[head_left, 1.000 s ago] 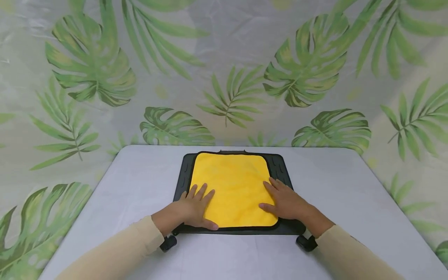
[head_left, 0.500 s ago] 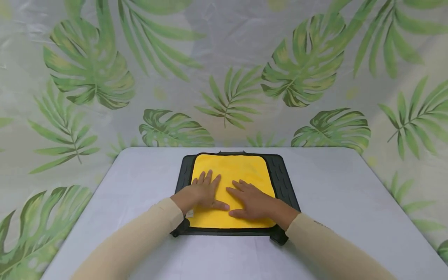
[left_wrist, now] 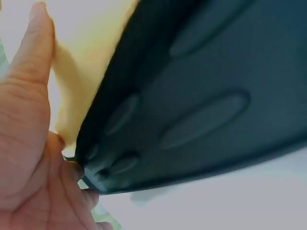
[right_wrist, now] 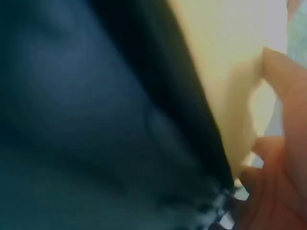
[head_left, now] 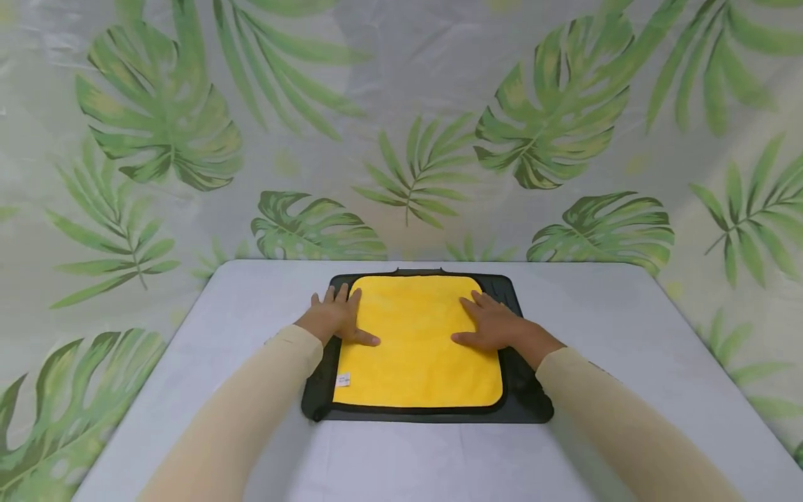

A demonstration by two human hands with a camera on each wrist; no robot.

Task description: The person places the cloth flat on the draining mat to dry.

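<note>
A yellow cloth [head_left: 417, 369] with a dark border lies flat on a black tray-like board [head_left: 523, 404] in the head view. My left hand [head_left: 337, 317] rests with spread fingers at the cloth's far left edge, its thumb over the yellow. Opposite it, my right hand [head_left: 492, 325] touches the far right edge, fingers pointing away and thumb inward. A small white tag [head_left: 343, 380] shows near the cloth's lower left corner. Both wrist views show the board's dark surface beside the hand; the right one is blurred. Nothing is gripped in either hand.
The board sits on a white table [head_left: 251, 293], whose surface extends on both sides of it. Behind the table hangs a leaf-patterned backdrop [head_left: 439, 84]. Both sleeved forearms reach over the table's near part.
From near the middle of the cloth, my hands have moved apart and farther away, the left toward the far left edge and the right toward the far right. The white tag is more fully uncovered.
</note>
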